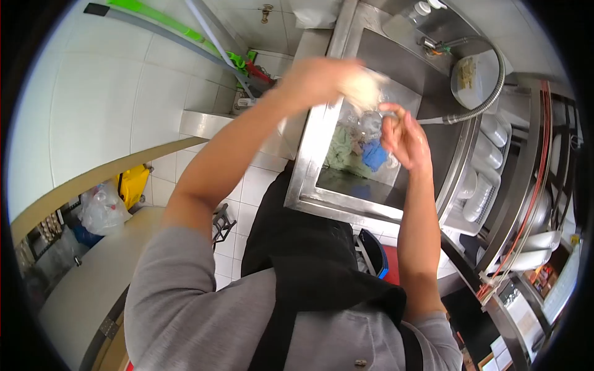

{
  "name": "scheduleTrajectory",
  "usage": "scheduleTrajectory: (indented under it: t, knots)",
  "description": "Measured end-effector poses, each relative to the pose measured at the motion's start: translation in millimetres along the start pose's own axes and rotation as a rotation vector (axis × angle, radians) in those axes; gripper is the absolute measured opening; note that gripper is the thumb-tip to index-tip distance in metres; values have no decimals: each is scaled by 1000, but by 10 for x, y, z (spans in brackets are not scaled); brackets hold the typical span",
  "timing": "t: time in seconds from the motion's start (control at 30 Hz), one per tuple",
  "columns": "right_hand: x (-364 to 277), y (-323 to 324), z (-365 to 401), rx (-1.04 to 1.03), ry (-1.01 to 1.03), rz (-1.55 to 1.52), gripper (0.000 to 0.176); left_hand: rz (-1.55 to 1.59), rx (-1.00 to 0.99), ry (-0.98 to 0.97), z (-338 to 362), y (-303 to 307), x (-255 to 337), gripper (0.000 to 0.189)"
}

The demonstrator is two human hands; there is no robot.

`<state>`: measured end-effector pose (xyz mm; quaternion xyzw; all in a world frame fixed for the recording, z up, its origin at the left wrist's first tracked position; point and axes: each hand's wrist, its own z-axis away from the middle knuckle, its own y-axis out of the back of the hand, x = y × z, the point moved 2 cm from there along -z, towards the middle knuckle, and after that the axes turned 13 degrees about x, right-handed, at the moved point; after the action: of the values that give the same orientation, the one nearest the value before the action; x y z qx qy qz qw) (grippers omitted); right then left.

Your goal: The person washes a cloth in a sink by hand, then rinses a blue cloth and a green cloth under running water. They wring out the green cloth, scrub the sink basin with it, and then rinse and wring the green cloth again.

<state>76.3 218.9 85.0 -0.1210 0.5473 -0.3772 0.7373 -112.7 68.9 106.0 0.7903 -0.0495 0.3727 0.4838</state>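
Observation:
My left hand (318,80), smeared by motion, is over the left side of the metal sink (301,196). It is closed on a pale, cream-coloured cloth-like item (362,89), also blurred. My right hand (405,137) is raised over the middle of the sink with its fingers partly curled and apart, holding nothing that shows. Below the hands, a green cloth (341,151) and a blue cloth (374,154) lie in the sink. A clear plastic item (370,123) sits among them, its shape hard to make out.
A flexible metal hose (495,86) arches over the sink's right side, near a white container (475,79). Racks of white dishes (486,151) stand at the right. Green and grey poles (154,25) lean at the upper left. A bottle (408,18) stands behind the sink.

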Motion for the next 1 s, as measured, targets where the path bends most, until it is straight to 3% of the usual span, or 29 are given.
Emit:
scheduleTrajectory:
  t: [0.07, 0.1, 0.13, 0.2, 0.27, 0.37, 0.4, 0.47, 0.53, 0.6, 0.67, 0.73, 0.8, 0.87, 0.93, 0.97, 1.0]
  knots:
    - [82, 380, -252, 418, -58, 211, 45, -112, 100, 294, 336, 85, -812, 41]
    - [141, 633, -388, 428, -56, 209, 45, -122, 108, 435, 573, 60, -1062, 43]
    - [217, 961, -491, 570, -139, 270, 48, -130, 112, 575, 801, -3, -1273, 46]
    - [209, 1206, -544, 750, -214, 325, 53, -166, 124, 633, 1257, -497, -1782, 53]
    - [91, 1160, -552, 821, -197, 299, 58, -99, 52, 719, 1422, -832, -1802, 53]
    - [169, 1345, -610, 953, -37, 358, 60, -285, 95, 549, 1573, -1345, -1916, 55]
    - [282, 1449, -597, 932, 51, 397, 56, -270, 80, 540, 1631, -1500, -1975, 55]
    - [626, 1849, -580, 1010, -47, 506, 37, -337, 65, 543, 1699, -1730, -2069, 58]
    - [1067, 2092, -457, 1059, -135, 529, 32, -293, 48, 540, 1739, -1734, -1997, 60]
    - [1624, 2583, -354, 825, -242, 712, 30, -154, 6, 587, 1713, -1685, -1946, 62]
    - [1828, 2431, -429, 653, -487, 1294, 27, -166, 1, 557, 1764, -1709, -1994, 67]
    - [2022, 2152, -414, 555, -336, 1558, 25, -300, 25, 471, 1822, -1687, -2087, 73]
    - [2447, 2116, -450, 696, -301, 1586, 26, -291, 15, 419, 1797, -1633, -2119, 74]
    - [2574, 2071, -478, 841, -269, 1609, 26, -57, 43, 659, 1795, -1490, -2068, 74]
    - [2535, 1971, -517, 579, -258, 1775, 33, -114, 110, 542, 1724, -1359, -1975, 63]
    - [2225, 1816, -478, 713, -346, 1394, 40, 50, 191, 648, 1640, -1240, -1905, 55]
    - [2136, 1843, -439, 726, -339, 1390, 40, 221, 274, 748, 1541, -1143, -1828, 47]
